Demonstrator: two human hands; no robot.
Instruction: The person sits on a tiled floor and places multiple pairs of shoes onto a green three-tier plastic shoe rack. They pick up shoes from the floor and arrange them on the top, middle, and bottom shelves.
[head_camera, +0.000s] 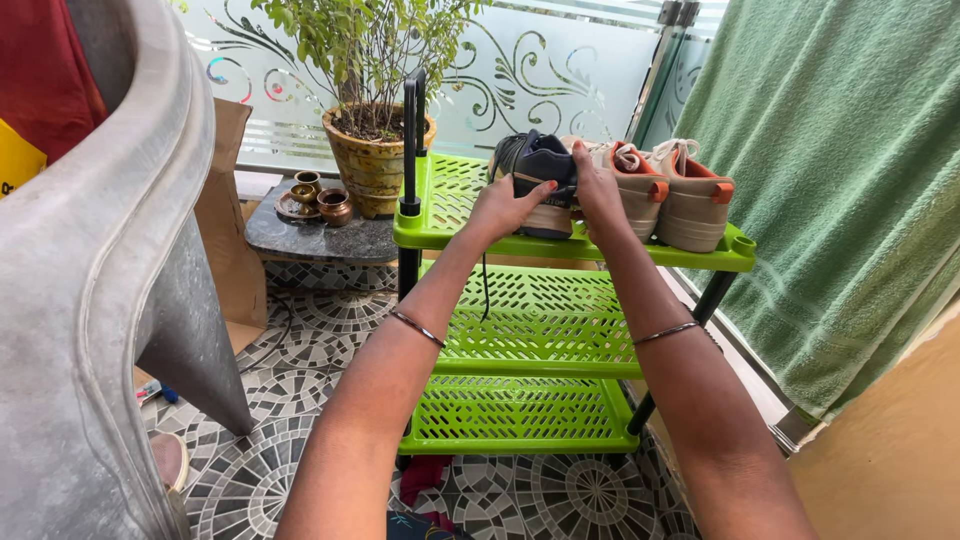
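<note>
Head view, looking down along two bare forearms toward a bright green perforated plastic shoe rack with black posts (520, 320), three shelves deep. Left hand (505, 208) and right hand (598, 192) both raised at about 12 o'clock from the wrists, fingers curled and clamped on a dark navy and black sneaker with a tan sole (540, 180), gripped at its heel end from either side. Sneaker resting on or just above the top shelf, near its front edge, a black lace (484, 290) dangling down past the shelf toward 6 o'clock. Just beside it at 3 o'clock, touching the right hand's back, a pair of beige sneakers with orange heel tabs (680, 195), standing heels outward on the same shelf. Thin metal bangle on each wrist (418, 328). At 9 o'clock from the rack, a grey stone slab (310, 238) bearing a glazed yellow-brown pot with a leafy green plant (372, 150) and small brass vessels (320, 198). Farther toward 9 o'clock, a brown cardboard sheet (225, 200) leaning behind a large grey curved metal object (100, 300). At 3 o'clock, a hanging green towel (850, 180). Behind everything, frosted glass panels with swirl patterns (540, 70). Underfoot, a grey and white mosaic tile floor (300, 400).
</note>
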